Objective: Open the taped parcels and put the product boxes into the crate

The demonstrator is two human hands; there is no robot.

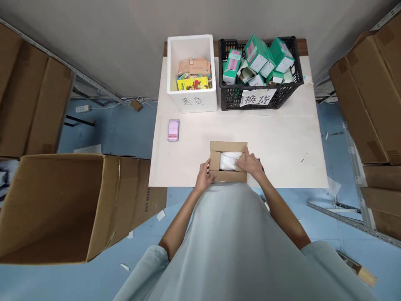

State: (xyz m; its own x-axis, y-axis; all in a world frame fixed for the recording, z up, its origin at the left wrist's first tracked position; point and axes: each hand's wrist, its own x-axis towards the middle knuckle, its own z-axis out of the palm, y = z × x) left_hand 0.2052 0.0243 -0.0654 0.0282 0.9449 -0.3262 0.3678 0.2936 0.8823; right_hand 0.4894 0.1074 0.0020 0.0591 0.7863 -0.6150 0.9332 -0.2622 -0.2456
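Between both hands [205, 177] [250, 164], an open carton [228, 146] holds white material [228, 161].

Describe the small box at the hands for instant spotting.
On the white table, look along the near edge. There, between left hand and right hand, sits a small brown box. Unlike the pink pack, it has open flaps framing white contents.

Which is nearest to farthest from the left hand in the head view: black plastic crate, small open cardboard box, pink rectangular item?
1. Small open cardboard box: just right of the left hand, touching it.
2. Pink rectangular item: ahead, to the left.
3. Black plastic crate: far side, to the right.
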